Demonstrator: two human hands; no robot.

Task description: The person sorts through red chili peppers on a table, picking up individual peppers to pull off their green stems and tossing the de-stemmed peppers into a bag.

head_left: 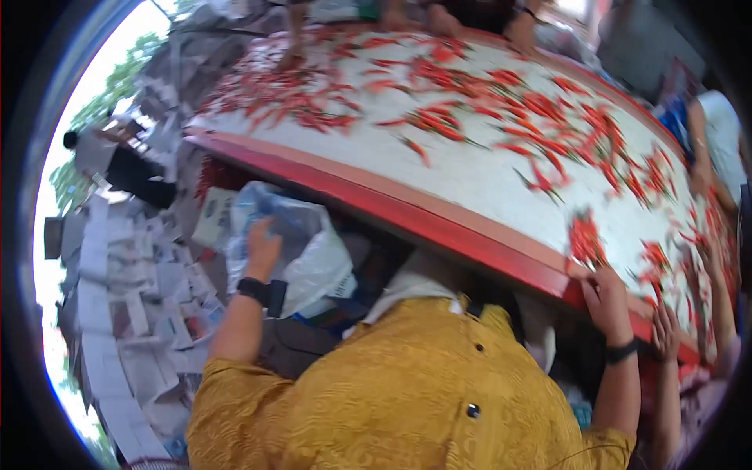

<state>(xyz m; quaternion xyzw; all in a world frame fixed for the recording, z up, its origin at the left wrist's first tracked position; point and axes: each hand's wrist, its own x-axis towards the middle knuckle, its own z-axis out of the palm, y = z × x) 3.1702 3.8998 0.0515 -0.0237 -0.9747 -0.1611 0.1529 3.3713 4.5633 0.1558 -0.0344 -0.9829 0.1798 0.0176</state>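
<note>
A white table top [470, 184] with a red edge carries many scattered red chillies [439, 121]. On the right, my right hand [605, 298] is closed at the table's near edge around the stems of a bunch of red chillies [584, 237], whose tips point away from me. My left hand [264, 249] is at the mouth of a whitish plastic bag [317, 262] below the table's left part. Its fingers are bent and partly blurred against the bag; whether they grip it cannot be made out.
Other people's hands reach over the table's far side [444, 21] and right end. A co-worker's hand [667, 333] rests on the edge just right of my right hand. Cardboard and paper [145, 313] lie at the left, where a person [117, 160] in dark trousers is seen.
</note>
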